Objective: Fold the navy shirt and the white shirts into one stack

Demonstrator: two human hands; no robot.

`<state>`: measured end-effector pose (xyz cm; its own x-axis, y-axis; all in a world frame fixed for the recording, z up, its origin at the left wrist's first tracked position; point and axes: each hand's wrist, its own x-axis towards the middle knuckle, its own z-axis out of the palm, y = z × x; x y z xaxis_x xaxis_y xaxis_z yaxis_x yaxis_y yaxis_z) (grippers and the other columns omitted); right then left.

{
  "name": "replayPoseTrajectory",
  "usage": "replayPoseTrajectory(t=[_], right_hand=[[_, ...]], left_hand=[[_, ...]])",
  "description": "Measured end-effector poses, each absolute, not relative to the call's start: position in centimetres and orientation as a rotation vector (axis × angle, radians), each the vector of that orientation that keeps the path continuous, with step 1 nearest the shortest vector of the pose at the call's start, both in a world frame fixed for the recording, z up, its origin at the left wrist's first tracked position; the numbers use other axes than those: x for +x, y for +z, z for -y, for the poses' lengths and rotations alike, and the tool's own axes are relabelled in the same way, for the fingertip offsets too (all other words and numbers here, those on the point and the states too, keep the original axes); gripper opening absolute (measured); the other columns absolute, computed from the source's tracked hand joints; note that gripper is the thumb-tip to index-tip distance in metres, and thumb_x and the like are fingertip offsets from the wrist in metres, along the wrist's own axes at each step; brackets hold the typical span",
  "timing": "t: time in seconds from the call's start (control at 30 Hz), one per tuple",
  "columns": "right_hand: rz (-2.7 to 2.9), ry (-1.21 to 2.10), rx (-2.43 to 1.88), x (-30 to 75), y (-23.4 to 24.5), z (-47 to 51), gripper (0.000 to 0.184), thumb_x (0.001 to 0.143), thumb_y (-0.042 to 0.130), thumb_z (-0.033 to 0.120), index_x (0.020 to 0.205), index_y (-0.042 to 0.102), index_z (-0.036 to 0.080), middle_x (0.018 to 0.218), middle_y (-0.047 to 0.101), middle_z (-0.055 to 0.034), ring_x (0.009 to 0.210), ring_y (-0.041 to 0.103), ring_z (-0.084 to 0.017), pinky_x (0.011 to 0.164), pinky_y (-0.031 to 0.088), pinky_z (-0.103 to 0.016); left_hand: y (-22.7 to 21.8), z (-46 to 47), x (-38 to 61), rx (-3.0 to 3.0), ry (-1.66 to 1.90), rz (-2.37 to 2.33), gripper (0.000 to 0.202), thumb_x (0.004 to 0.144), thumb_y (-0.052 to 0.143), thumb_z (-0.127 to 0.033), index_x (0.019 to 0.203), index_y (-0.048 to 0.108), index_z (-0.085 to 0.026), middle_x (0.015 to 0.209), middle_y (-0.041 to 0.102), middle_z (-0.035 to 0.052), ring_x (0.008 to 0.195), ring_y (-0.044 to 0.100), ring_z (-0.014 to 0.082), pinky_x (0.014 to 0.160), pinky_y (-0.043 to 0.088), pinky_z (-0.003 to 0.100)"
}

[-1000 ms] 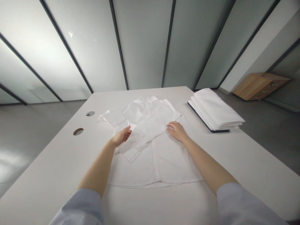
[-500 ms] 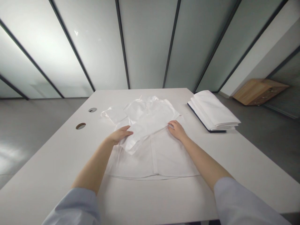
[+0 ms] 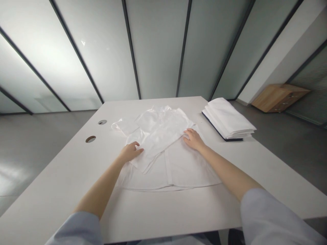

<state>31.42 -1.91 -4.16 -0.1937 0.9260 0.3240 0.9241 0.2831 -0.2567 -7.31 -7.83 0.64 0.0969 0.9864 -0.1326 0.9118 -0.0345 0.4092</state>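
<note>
A white shirt point(image 3: 176, 163) lies flat on the white table point(image 3: 63, 183), its button placket running toward me. One sleeve point(image 3: 155, 143) is folded diagonally across the chest, with its cuff end near my left hand. My left hand point(image 3: 130, 151) rests on the shirt's left side beside that cuff, fingers stretched out flat. On the shirt's right side my right hand point(image 3: 194, 139) lies palm down at the fold's edge, fingers extended. The other sleeve point(image 3: 125, 126) sticks out to the far left.
A stack of folded white cloth point(image 3: 227, 119) on a dark board sits at the table's far right. Two round cable holes point(image 3: 91, 139) are in the table's left part. Glass wall panels stand behind; a wooden cabinet point(image 3: 281, 97) is on the floor at right.
My left hand has let the folded sleeve down and now lies flat on it. My right hand stayed in place and spread its fingers a little.
</note>
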Motion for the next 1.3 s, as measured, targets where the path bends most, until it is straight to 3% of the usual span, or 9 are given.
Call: replayPoseTrajectory(t=[0.1, 0.23, 0.43, 0.7, 0.87, 1.0, 1.07, 1.2, 1.3], right_hand=[[2.168, 0.000, -1.686, 31.6, -4.0, 2.7, 0.040, 0.086, 0.058, 0.034, 0.123, 0.061, 0.020, 0.135, 0.054, -0.0142, 0.125, 0.050, -0.029, 0.103, 0.040, -0.043], [2.208, -0.005, -1.749, 31.5, -4.1, 3.7, 0.045, 0.088, 0.057, 0.040, 0.129, 0.058, 0.021, 0.143, 0.050, -0.0146, 0.133, 0.043, -0.032, 0.108, 0.035, -0.047], [2.205, 0.066, -1.855, 31.4, -5.0, 4.5, 0.053, 0.092, 0.051, 0.047, 0.137, 0.053, 0.021, 0.149, 0.044, -0.0151, 0.138, 0.038, -0.034, 0.110, 0.032, -0.049], [2.217, 0.021, -1.887, 31.2, -5.7, 5.4, 0.052, 0.094, 0.047, 0.047, 0.139, 0.051, 0.020, 0.150, 0.043, -0.0150, 0.140, 0.035, -0.032, 0.110, 0.031, -0.048], [2.248, 0.028, -1.852, 31.8, -5.1, 6.1, 0.051, 0.093, 0.048, 0.051, 0.136, 0.054, 0.024, 0.149, 0.045, -0.0125, 0.138, 0.039, -0.031, 0.109, 0.033, -0.046], [2.237, 0.228, -1.929, 32.7, -1.8, 2.8, 0.045, 0.095, 0.040, 0.055, 0.112, 0.069, 0.026, 0.120, 0.068, -0.0107, 0.112, 0.062, -0.028, 0.091, 0.046, -0.038], [2.121, 0.211, -2.008, 32.8, -0.1, -0.3, 0.042, 0.095, 0.041, 0.053, 0.109, 0.069, 0.025, 0.106, 0.072, -0.0098, 0.100, 0.066, -0.027, 0.082, 0.048, -0.035], [1.902, 0.044, -2.135, 32.1, 1.0, -7.1, 0.039, 0.094, 0.046, 0.043, 0.119, 0.063, 0.019, 0.114, 0.068, -0.0134, 0.107, 0.062, -0.027, 0.085, 0.045, -0.034], [1.789, 0.041, -2.326, 31.6, 0.1, -11.0, 0.048, 0.092, 0.048, 0.047, 0.123, 0.060, 0.013, 0.121, 0.062, -0.0198, 0.114, 0.056, -0.031, 0.091, 0.042, -0.039]], left_hand=[[0.2, 6.9, -6.9, 2.165, 0.362, -1.892, 0.055, 0.085, 0.053, -0.048, 0.131, 0.052, -0.019, 0.114, 0.068, 0.0100, 0.109, 0.062, 0.0249, 0.096, 0.045, 0.036], [-0.8, 5.3, -6.3, 2.341, 0.316, -1.855, 0.058, 0.091, 0.045, -0.048, 0.139, 0.047, -0.016, 0.145, 0.048, 0.0149, 0.136, 0.042, 0.0276, 0.110, 0.033, 0.041], [-2.4, 5.3, -6.2, 2.338, 0.144, -1.911, 0.061, 0.093, 0.039, -0.053, 0.144, 0.044, -0.019, 0.157, 0.030, 0.0121, 0.146, 0.025, 0.0289, 0.117, 0.021, 0.045], [-2.4, 6.6, -5.9, 2.336, 0.127, -1.923, 0.064, 0.094, 0.039, -0.053, 0.145, 0.043, -0.017, 0.157, 0.029, 0.0141, 0.146, 0.023, 0.0297, 0.117, 0.019, 0.047], [-2.0, 6.9, -6.2, 2.371, 0.136, -1.957, 0.056, 0.096, 0.036, -0.051, 0.140, 0.049, -0.019, 0.153, 0.039, 0.0129, 0.141, 0.034, 0.0292, 0.114, 0.028, 0.045], [-0.5, 5.5, -6.3, 2.371, 0.105, -1.967, 0.046, 0.097, 0.034, -0.049, 0.120, 0.063, -0.022, 0.127, 0.062, 0.0107, 0.118, 0.056, 0.0271, 0.099, 0.044, 0.042], [0.1, 4.1, -6.1, 2.361, 0.110, -1.985, 0.045, 0.096, 0.035, -0.049, 0.116, 0.064, -0.020, 0.118, 0.066, 0.0109, 0.111, 0.059, 0.0274, 0.096, 0.045, 0.042], [-0.8, 1.7, -5.6, 2.361, 0.263, -2.039, 0.047, 0.096, 0.038, -0.045, 0.131, 0.054, -0.019, 0.138, 0.054, 0.0136, 0.128, 0.048, 0.0295, 0.103, 0.040, 0.045], [-2.5, 1.1, -5.7, 2.368, 0.309, -2.054, 0.046, 0.096, 0.039, -0.044, 0.132, 0.054, -0.020, 0.144, 0.049, 0.0127, 0.133, 0.044, 0.0281, 0.108, 0.037, 0.045]])
